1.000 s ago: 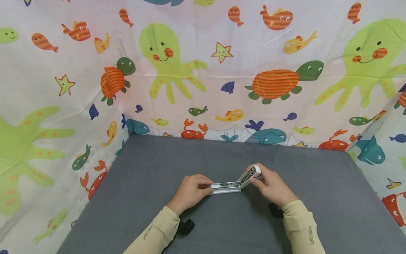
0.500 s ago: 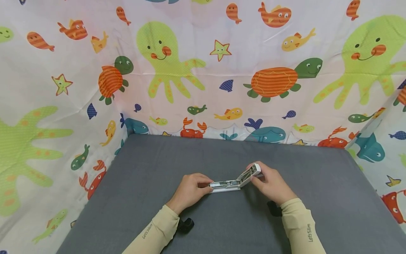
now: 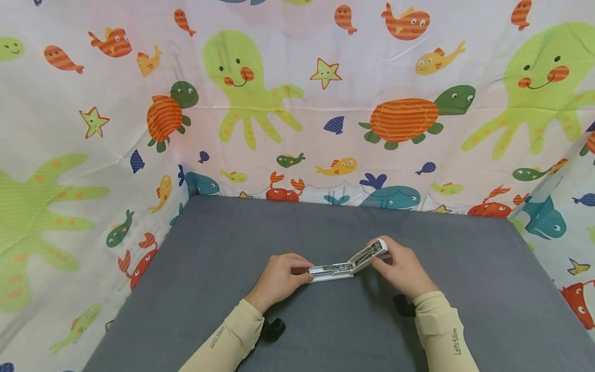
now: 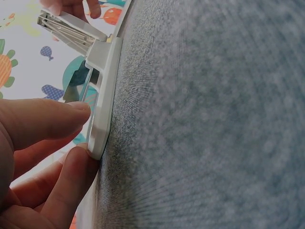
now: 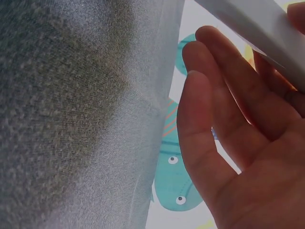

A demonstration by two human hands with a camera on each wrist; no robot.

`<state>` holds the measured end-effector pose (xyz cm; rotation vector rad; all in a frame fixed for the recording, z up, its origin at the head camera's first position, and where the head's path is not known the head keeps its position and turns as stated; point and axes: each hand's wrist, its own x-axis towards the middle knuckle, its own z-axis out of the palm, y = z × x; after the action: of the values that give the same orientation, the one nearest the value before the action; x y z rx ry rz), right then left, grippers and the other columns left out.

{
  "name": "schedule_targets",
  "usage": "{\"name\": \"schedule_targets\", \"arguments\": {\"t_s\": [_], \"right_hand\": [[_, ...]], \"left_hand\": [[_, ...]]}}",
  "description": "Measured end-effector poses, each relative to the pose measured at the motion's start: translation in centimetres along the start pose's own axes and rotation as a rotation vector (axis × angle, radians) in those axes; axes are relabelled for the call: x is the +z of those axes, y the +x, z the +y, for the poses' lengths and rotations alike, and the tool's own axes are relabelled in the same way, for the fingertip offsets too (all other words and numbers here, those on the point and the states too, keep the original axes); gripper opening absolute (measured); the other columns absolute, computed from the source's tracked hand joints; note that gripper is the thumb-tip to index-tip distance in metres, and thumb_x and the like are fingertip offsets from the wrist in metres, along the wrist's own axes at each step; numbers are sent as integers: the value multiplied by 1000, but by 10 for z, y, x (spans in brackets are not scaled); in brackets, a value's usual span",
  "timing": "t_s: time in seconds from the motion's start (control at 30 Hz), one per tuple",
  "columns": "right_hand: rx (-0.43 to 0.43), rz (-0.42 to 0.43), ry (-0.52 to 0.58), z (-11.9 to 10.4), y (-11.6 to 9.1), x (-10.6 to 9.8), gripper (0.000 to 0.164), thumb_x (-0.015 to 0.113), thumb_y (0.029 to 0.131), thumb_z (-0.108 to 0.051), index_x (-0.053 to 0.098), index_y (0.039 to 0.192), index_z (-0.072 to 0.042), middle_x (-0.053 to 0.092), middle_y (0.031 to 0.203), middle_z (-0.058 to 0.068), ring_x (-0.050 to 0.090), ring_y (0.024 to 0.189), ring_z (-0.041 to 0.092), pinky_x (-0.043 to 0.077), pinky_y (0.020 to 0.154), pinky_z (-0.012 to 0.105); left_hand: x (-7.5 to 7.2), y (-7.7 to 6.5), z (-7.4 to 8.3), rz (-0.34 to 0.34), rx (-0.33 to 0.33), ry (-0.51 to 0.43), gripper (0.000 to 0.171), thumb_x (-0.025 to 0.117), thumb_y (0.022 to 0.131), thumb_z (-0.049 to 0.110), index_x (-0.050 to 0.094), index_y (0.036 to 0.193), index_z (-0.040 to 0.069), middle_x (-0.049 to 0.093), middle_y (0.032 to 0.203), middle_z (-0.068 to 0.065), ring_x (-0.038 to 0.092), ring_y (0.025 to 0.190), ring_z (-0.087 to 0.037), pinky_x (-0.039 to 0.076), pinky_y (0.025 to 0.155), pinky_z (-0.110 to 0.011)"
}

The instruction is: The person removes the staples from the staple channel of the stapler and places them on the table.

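Note:
A white stapler lies on the grey surface in the head view, its top arm swung up and back so the metal inside shows. My left hand pinches the free end of its base. In the left wrist view, the fingertips meet the end of the stapler, which sits flat against the cloth. My right hand grips the raised top arm by its end, thumb on the near side. The right wrist view shows that pale top arm above several extended lower fingers.
Grey cloth covers the table. A white curtain printed with sea animals hangs at the back and both sides. Black camera mounts sit under both wrists.
The right hand has shifted slightly to the right with the stapler's top arm, which leans a little further open. The left hand and the base have stayed in place.

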<state>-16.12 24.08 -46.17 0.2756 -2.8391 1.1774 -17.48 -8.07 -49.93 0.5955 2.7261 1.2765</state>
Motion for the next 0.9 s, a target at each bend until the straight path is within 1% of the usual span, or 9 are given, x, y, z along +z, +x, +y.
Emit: {"name": "schedule_targets", "arguments": {"t_s": [0.1,0.27,0.47,0.7,0.9], "right_hand": [[8,4,-6,0,0,-1,22,70,101,-15,68,123,-19,78,115,2,74,102,20,63,89,46],[7,2,-4,1,0,-3,22,70,101,-14,69,122,-17,79,116,3,74,104,22,62,90,48],[17,1,2,3,-1,-5,22,71,101,-16,70,123,-17,79,117,4,74,105,22,61,91,47],[49,0,8,4,-1,-6,21,70,102,-18,70,122,-18,78,118,3,73,106,22,60,90,46],[65,6,13,7,-1,-5,19,72,101,-19,70,121,-18,78,117,3,72,104,22,58,88,44]], "left_hand": [[-1,0,1,0,2,1,20,85,94,20,87,114,18,80,114,5,74,94,-6,61,79,-23],[-2,-1,2,2,7,0,20,85,94,20,87,115,18,80,114,5,75,96,-7,61,80,-24],[-2,-1,2,-1,1,-2,21,85,94,19,86,115,18,79,114,5,75,97,-7,62,81,-24],[-2,0,2,-1,5,-4,21,85,94,19,86,115,17,79,115,5,76,97,-7,62,81,-24],[-2,-1,2,-8,-2,-17,21,85,94,19,86,115,18,80,114,3,74,94,-5,61,79,-23]]}}
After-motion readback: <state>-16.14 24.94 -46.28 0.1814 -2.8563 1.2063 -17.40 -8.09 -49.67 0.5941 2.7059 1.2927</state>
